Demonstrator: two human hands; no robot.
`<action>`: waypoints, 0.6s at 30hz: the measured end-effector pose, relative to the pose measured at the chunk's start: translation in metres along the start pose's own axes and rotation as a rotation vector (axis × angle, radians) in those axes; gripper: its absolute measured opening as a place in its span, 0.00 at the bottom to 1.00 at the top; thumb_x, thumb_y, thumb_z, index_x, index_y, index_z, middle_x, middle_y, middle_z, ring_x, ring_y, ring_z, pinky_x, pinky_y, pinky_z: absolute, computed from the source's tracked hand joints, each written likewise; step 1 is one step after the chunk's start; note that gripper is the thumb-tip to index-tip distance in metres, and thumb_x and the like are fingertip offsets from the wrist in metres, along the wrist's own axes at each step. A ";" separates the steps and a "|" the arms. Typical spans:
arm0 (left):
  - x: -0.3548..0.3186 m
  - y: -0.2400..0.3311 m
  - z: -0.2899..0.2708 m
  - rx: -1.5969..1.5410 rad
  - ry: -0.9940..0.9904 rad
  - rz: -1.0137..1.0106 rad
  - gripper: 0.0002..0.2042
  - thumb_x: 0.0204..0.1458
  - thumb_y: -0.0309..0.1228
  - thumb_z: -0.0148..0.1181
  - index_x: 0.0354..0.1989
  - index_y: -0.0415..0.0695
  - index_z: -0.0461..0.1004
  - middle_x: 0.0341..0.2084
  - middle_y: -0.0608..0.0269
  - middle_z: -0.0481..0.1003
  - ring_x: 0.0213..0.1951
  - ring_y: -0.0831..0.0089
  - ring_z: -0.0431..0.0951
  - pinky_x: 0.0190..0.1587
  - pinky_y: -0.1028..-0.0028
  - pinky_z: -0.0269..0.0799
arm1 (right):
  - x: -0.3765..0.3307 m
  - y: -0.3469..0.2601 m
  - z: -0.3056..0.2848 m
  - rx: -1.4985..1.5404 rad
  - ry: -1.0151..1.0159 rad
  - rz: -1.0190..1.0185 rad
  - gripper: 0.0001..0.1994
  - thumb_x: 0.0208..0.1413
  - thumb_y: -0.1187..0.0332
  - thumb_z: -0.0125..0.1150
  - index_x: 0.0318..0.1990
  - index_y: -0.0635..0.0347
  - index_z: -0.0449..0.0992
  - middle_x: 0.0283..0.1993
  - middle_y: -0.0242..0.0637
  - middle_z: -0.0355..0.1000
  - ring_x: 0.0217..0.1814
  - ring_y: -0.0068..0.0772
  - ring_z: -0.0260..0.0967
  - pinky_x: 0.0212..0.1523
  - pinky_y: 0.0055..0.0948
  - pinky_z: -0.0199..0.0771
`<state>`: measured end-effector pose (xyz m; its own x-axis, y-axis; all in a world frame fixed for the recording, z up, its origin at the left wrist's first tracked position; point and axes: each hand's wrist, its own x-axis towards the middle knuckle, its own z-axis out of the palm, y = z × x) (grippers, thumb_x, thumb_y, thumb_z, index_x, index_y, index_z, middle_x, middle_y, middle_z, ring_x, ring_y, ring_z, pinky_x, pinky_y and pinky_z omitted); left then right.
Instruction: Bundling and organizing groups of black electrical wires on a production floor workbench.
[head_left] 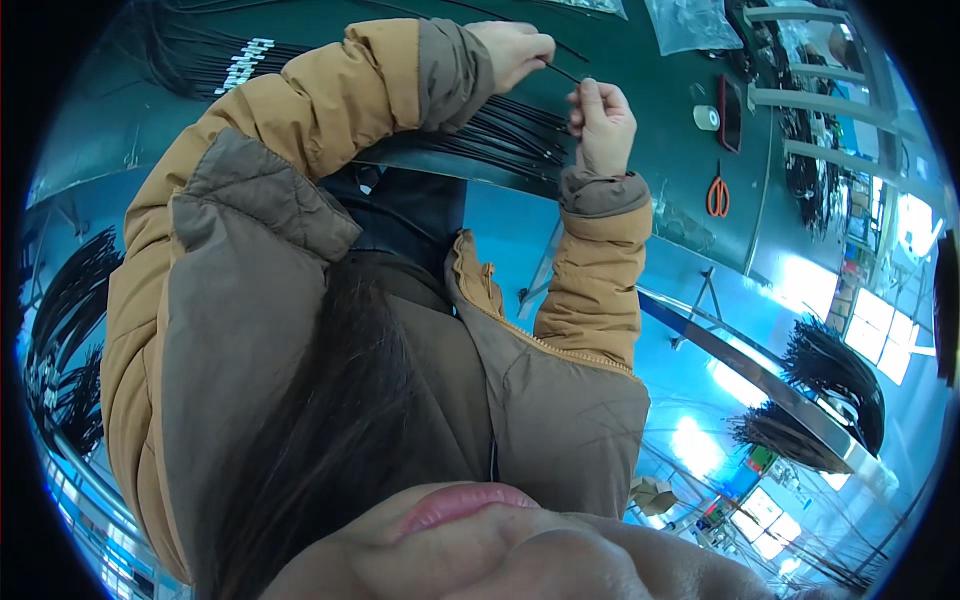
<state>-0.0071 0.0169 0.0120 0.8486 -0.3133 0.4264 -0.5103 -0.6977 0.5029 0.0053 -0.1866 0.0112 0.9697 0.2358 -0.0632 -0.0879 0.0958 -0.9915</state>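
A thin black cable (565,73) stretches between my two hands above the green table. My left hand (512,52) pinches it between thumb and fingers. Just to the right, my right hand (603,125) grips its end with the thumb pressed on the curled fingers; the tip is hidden there. Below my hands a bundle of black cables (500,135) lies along the near table edge, their ends toward my right wrist. Another bundle with white connectors (245,66) lies at the left, beyond my left sleeve.
On the right of the green table (670,130) lie orange-handled scissors (718,196), a dark phone with a red edge (731,115) and a small white roll (706,118). A clear plastic bag (690,25) sits at the far side. Metal rack bars (820,104) stand at the right.
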 end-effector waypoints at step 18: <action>-0.016 -0.045 -0.032 -0.074 -0.236 -0.032 0.08 0.50 0.30 0.58 0.35 0.40 0.75 0.31 0.49 0.75 0.37 0.51 0.74 0.41 0.62 0.70 | 0.012 0.001 0.003 -0.074 -0.024 0.165 0.10 0.56 0.66 0.60 0.32 0.65 0.73 0.20 0.27 0.61 0.15 0.14 0.52 0.14 0.18 0.47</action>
<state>-0.0018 0.0734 0.0066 0.8689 -0.4401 0.2263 -0.4844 -0.6629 0.5709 0.0166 -0.1809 0.0101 0.9377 0.2655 -0.2240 -0.2276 -0.0177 -0.9736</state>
